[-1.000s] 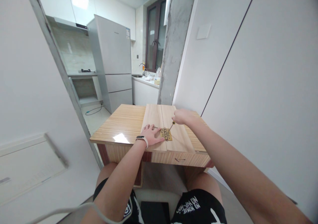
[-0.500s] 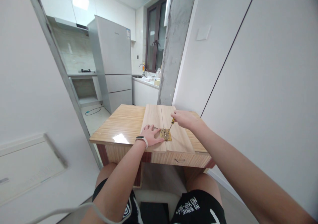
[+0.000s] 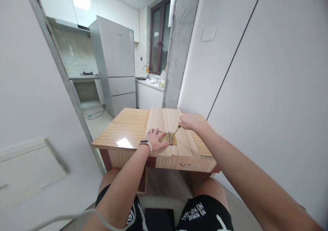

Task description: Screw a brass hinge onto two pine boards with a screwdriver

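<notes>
Hinge (image 3: 171, 138), one. Brass-coloured, lying flat across the seam between the left board (image 3: 156, 119) and the right board (image 3: 186, 144), towards their near, six o'clock end. Probably light, stiff and hard to damage; the metal may be slightly slick, and its leaves likely swing on the pin if lifted. Best held down by the outer edges of the leaves, clear of the holes.

Boards, two. Pale wood, side by side on the desk (image 3: 125, 123). Judged rigid and fairly light, apt to slide on that top (glossy, by its shine at nine o'clock); pressing from above should serve better than pinching.

Screwdriver (image 3: 177, 129), one. Handle towards one o'clock of the hinge, shaft slanting down to the right leaf; whether the tip sits in a screw cannot be told.

Left hand (image 3: 155, 138), at nine o'clock. Palm down on the left board, fingers spread apart, thumb and forefinger at the left leaf's edge.

Right hand (image 3: 189, 121), between one and two o'clock. Fingers curled together around the screwdriver's handle, raised above the right board.
</notes>
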The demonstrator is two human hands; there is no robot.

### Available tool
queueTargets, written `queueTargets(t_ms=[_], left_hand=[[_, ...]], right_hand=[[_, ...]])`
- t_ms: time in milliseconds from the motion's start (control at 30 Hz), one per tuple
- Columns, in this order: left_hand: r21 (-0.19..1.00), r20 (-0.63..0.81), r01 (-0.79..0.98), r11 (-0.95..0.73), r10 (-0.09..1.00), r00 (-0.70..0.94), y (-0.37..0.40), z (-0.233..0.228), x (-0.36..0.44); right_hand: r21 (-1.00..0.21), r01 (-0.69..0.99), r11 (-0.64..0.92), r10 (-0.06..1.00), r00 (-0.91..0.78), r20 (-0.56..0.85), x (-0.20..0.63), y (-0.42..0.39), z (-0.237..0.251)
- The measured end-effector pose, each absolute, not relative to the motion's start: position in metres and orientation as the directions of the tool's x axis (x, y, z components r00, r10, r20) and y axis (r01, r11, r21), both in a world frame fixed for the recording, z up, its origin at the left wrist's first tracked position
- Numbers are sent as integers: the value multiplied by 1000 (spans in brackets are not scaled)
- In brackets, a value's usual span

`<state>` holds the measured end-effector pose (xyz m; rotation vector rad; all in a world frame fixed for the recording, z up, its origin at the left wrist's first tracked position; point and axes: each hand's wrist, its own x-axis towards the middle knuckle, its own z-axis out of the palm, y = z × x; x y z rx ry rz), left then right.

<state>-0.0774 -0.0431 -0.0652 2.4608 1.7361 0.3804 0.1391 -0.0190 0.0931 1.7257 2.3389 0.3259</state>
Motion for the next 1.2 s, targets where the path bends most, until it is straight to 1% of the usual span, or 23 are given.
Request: queueTargets(t_ms=[133,200,367,433,567,700,867,1000,1100,1200], left_hand=[[226,150,911,-345,936,317,-41,-68,-78],[227,158,912,-342,937,312,-40,-69,-78],[233,157,906,-352,933,323,-37,-72,-78],[234,159,905,-354,933,324,-37,-72,-79],[237,148,908,-345,937,317,-36,-72,-79],[237,143,908,-346,937,319,-36,-72,-79],[237,172,906,-350,933,315,-39,-71,-78],[230,165,910,-344,936,312,-42,-68,-78],[224,159,913,-340,937,310,-42,-67,-77],[224,166,914,-338,937,306,-41,-69,-77]], right_hand=[[262,951,165,986,-159,-42,128,-18,95],[265,950,166,986,-156,-57,127,-18,96],[278,887,370,929,-358,-93,137,-23,96],[288,862,417,907,-413,-80,142,-27,95],[343,827,446,879,-477,7,145,-33,94],[370,805,464,862,-507,22,145,-33,92],[349,829,437,883,-469,10,150,-28,87],[331,861,387,913,-407,-7,151,-24,86],[317,892,321,943,-332,-21,146,-20,87],[275,930,242,970,-239,-47,141,-15,88]])
